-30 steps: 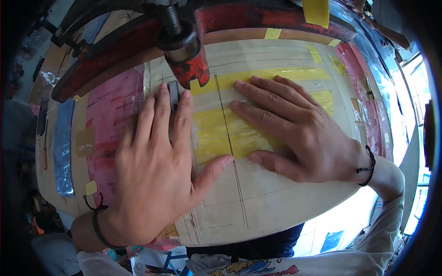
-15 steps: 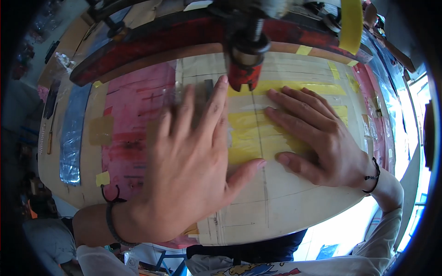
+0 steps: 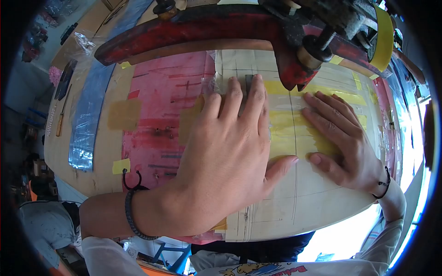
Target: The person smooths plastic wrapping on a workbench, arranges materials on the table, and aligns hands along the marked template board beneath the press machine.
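My left hand [image 3: 225,142] lies palm down with fingers stretched out, over the seam between a pink sheet [image 3: 156,106] and a pale cream sheet [image 3: 271,202]. A short dark grey strip [image 3: 249,83] shows between its fingertips. My right hand [image 3: 343,140] rests flat on the cream sheet at the right, fingers extended across bands of yellow tape [image 3: 282,126]. A thin pencil line [image 3: 294,138] runs between the two hands. Just beyond them is the notched tip of a red metal arm [image 3: 297,80]. Neither hand grasps anything; what lies under the palms is hidden.
The red beam [image 3: 193,37] spans the far side of the board. A roll of yellow tape [image 3: 382,39] hangs at the upper right. Blue plastic film [image 3: 85,124] and a wooden-handled tool [image 3: 60,124] lie at the left. Another person's grey shirt [image 3: 48,230] shows lower left.
The whole view has shifted, so board, red arm and hands appear farther right. My left hand, blurred before, is now sharp and still flat. My right hand keeps its place on the sheet.
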Demonstrator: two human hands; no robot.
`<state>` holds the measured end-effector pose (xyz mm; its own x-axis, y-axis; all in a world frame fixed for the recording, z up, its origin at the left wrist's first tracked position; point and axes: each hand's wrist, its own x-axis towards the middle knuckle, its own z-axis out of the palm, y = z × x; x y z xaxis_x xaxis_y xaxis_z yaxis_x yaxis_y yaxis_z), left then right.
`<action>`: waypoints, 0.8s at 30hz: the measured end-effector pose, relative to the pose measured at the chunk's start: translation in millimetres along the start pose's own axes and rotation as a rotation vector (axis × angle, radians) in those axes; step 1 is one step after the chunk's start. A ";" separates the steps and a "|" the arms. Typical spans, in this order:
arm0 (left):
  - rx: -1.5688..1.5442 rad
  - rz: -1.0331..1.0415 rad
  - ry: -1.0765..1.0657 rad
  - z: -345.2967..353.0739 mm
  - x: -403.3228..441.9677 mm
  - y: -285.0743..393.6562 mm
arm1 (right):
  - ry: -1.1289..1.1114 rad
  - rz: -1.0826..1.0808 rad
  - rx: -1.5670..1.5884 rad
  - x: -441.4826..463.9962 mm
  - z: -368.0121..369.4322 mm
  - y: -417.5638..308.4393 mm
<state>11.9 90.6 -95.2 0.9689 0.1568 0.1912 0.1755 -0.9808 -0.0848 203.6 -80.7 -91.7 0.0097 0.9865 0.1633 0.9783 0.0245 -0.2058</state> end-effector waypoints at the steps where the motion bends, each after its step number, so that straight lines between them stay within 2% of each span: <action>1: -0.004 0.005 0.003 0.3 0.3 -0.4 | -0.005 0.001 -0.002 -0.5 0.4 1.0; 19: -0.047 0.015 0.025 0.0 2.2 -8.7 | 0.004 -0.021 0.031 1.3 -3.4 0.9; 22: -0.060 0.023 -0.045 -5.4 6.0 -16.5 | 0.002 -0.015 0.032 1.5 -3.1 0.5; 24: -0.074 0.012 -0.169 -16.8 5.8 -25.9 | 0.003 -0.014 0.038 0.9 -2.8 0.3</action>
<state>10.0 114.9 -75.4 0.9874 0.1565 0.0228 0.1568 -0.9876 -0.0123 204.4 -80.2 -88.9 -0.0035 0.9856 0.1692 0.9697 0.0447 -0.2403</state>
